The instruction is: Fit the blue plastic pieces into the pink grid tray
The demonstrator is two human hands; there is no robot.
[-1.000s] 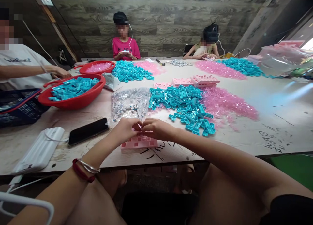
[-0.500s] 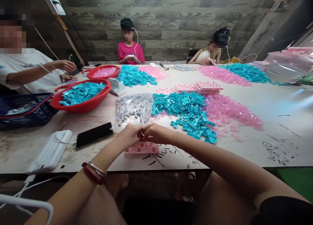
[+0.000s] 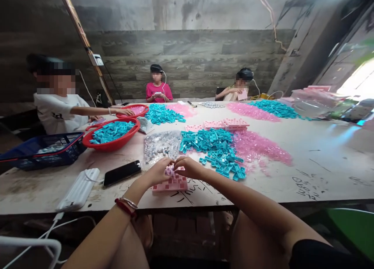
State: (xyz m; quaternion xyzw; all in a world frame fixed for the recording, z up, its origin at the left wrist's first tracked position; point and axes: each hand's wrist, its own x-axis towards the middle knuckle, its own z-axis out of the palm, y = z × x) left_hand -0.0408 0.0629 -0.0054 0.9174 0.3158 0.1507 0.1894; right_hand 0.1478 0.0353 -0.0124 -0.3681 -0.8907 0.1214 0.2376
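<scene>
A pink tray with square holes (image 3: 171, 186) lies close to the table's near edge. Above its far side my left hand (image 3: 160, 172) and my right hand (image 3: 189, 167) meet, almost touching at the fingertips. The fingers of both are bent in a pinch. Between them shows a small pale pink-purple piece (image 3: 170, 170), too small to name, and its contact with each hand is partly hidden. Just beyond lies a clear plastic bag of small silvery parts (image 3: 162, 142). A heap of turquoise plastic pieces (image 3: 209, 142) spreads to its right.
Pink clear pieces (image 3: 260, 148) lie beyond the turquoise heap, with stacked pink trays (image 3: 236, 123) behind. At left are a phone (image 3: 122, 173), a white power bank (image 3: 80, 189), a red basket (image 3: 109, 145) and a blue basket (image 3: 43, 160). Three people sit around the table.
The view has tilted up. My hands have parted slightly, exposing the small pink-purple piece between them. At left, a co-worker's arm now reaches into the far red basket.
</scene>
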